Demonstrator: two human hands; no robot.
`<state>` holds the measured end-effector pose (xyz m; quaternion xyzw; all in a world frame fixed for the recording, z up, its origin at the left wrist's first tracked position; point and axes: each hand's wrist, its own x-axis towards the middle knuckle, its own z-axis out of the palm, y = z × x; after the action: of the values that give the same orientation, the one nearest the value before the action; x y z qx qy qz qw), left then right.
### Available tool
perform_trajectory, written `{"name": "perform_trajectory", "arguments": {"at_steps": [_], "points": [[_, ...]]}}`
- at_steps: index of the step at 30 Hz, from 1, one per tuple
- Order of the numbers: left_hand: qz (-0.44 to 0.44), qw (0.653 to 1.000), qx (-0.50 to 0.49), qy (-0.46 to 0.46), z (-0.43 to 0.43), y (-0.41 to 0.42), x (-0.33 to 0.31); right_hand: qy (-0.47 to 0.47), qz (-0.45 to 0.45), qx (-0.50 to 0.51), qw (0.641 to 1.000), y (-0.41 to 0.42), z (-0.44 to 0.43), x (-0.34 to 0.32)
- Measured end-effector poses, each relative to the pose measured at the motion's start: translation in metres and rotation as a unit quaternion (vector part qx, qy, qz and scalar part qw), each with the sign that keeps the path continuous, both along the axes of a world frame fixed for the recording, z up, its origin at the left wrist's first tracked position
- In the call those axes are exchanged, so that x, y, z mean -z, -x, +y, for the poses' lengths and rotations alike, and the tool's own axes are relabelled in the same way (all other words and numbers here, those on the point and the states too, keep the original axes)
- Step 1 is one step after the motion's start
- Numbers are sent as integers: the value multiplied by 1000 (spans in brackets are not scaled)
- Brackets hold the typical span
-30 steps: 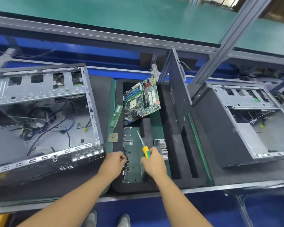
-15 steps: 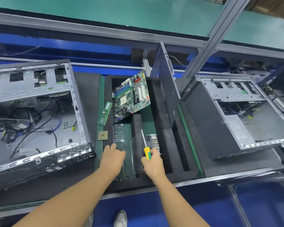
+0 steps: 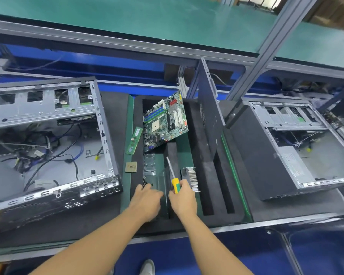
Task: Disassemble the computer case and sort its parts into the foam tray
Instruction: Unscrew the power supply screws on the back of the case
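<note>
Your right hand (image 3: 184,199) grips the screwdriver (image 3: 174,182) over the foam tray (image 3: 205,155), right of the computer case (image 3: 48,151). Your left hand (image 3: 147,203), blurred, lies over the tray's front compartment; its grip cannot be determined.

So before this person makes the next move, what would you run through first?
1. Screwdriver firmly gripped by the right hand: ok.
2. Left hand empty: cannot tell, it is blurred over the foam tray's front pocket.
3. Motherboard lying flat: not ok, it leans tilted in the tray.
4. RAM stick and CPU chip in pockets: not ok, both lie at the tray's left edge.
5. Heatsink in the tray: ok, beside the right hand.
6. Open case emptied: not ok, cables are inside.
</note>
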<state>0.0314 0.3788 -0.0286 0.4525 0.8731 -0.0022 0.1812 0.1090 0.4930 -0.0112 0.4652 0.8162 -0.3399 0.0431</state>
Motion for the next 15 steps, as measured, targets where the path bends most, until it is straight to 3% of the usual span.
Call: {"name": "perform_trajectory", "arguments": {"at_steps": [3,11,15], "points": [[-14,996,-56,-69,-8,8,-3,15,59,26,998,21,6,-5],[-100,975,-102,-173,-41,22,-6,-44,26,35,998,61,14,0],[-164,957,-133,-199,-46,18,-11,-48,118,46,991,49,0,1]]}}
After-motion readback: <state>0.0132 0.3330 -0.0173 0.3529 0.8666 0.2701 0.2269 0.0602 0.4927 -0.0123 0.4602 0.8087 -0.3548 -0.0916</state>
